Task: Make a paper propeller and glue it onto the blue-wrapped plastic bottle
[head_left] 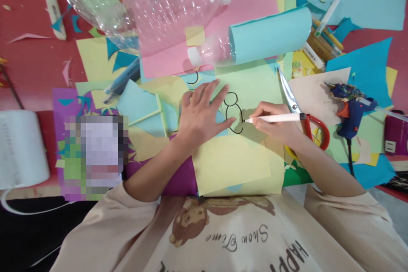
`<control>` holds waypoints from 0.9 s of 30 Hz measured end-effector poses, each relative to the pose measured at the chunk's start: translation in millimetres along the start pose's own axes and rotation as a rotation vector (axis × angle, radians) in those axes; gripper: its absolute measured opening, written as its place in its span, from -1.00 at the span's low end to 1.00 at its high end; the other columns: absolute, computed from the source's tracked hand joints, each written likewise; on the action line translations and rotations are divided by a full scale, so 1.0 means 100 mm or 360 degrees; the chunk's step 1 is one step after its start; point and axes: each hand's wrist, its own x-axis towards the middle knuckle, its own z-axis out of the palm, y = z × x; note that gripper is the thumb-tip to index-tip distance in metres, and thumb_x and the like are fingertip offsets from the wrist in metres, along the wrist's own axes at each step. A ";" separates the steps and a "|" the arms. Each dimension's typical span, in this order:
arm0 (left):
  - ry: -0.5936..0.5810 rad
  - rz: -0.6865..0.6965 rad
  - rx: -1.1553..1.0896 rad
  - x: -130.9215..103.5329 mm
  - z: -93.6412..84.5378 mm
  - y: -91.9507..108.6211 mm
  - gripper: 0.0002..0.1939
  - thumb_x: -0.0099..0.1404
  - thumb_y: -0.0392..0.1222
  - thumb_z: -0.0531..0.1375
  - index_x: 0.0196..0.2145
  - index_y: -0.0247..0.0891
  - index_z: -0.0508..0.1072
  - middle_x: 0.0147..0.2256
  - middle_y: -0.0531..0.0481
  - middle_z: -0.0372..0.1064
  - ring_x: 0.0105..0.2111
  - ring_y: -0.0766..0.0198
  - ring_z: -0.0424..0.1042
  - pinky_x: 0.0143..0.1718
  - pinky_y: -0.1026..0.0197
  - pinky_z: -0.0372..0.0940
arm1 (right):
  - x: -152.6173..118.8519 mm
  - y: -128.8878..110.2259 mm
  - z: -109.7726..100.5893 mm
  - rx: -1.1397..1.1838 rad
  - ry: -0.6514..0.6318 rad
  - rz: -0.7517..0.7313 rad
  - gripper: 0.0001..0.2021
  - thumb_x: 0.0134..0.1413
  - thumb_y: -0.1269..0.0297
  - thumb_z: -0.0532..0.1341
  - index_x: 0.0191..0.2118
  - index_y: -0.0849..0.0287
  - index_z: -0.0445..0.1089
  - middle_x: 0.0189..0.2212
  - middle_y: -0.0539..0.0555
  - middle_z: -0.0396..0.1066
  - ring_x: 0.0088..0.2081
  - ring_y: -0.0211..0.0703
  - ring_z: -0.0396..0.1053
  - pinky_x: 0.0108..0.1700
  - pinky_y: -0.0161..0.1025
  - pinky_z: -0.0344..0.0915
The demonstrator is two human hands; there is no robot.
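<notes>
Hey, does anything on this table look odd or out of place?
Yes, two things. The scissors lie awkwardly, their handles crossed by the right forearm. And over at the right, the glue gun looks messy, with dark clumps around its nozzle.

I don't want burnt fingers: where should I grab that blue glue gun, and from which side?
Grip the glue gun by its blue handle, probably best from the near right. The handle slants toward the near side, while the metal nozzle points left. The cord leaves the handle's lower end, and a red light shows, so treat the nozzle as possibly hot.
</notes>
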 end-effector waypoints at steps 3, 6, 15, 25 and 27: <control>-0.0022 -0.0013 -0.0006 0.00 -0.01 0.00 -0.28 0.22 0.18 0.16 0.27 -0.08 0.15 0.28 -0.19 0.10 0.23 -0.18 0.12 0.14 -0.16 0.05 | 0.00 0.01 0.01 -0.0031 -0.0022 -0.0024 -0.90 -0.01 0.41 0.19 -0.49 0.16 0.30 -0.55 -0.05 0.36 -0.53 -0.33 0.17 -0.52 -0.34 0.08; -0.0045 -0.0019 -0.0010 0.01 -0.02 0.01 -0.29 0.24 0.17 0.14 0.27 -0.09 0.15 0.29 -0.19 0.09 0.24 -0.18 0.11 0.14 -0.16 0.04 | 0.00 0.03 0.02 -0.0077 -0.0032 -0.0099 -0.90 0.02 0.41 0.18 -0.48 0.16 0.31 -0.56 -0.06 0.34 -0.55 -0.34 0.16 -0.52 -0.35 0.07; -0.0069 -0.0030 -0.0004 0.01 -0.04 0.02 -0.29 0.24 0.16 0.14 0.28 -0.10 0.14 0.29 -0.20 0.08 0.24 -0.20 0.10 0.15 -0.17 0.02 | 0.00 0.03 0.02 -0.0082 -0.0098 -0.0155 -0.87 0.01 0.42 0.19 -0.52 0.16 0.29 -0.61 -0.10 0.28 -0.57 -0.37 0.13 -0.54 -0.36 0.03; 0.0017 0.0023 -0.0083 0.01 0.00 -0.01 -0.29 0.23 0.19 0.15 0.27 -0.05 0.14 0.27 -0.19 0.12 0.23 -0.21 0.12 0.13 -0.21 0.04 | -0.01 -0.01 0.01 -0.0072 -0.0198 -0.0083 -0.86 -0.05 0.45 0.19 -0.55 0.17 0.26 -0.64 -0.11 0.24 -0.57 -0.38 0.08 -0.54 -0.36 0.00; 0.0006 0.0016 -0.0091 0.00 -0.01 -0.01 -0.29 0.23 0.17 0.15 0.27 -0.05 0.14 0.27 -0.19 0.11 0.23 -0.21 0.11 0.14 -0.21 0.04 | -0.01 -0.01 0.00 -0.0037 -0.0205 -0.0046 -0.88 -0.05 0.44 0.18 -0.54 0.18 0.29 -0.62 -0.09 0.27 -0.56 -0.37 0.10 -0.54 -0.36 0.01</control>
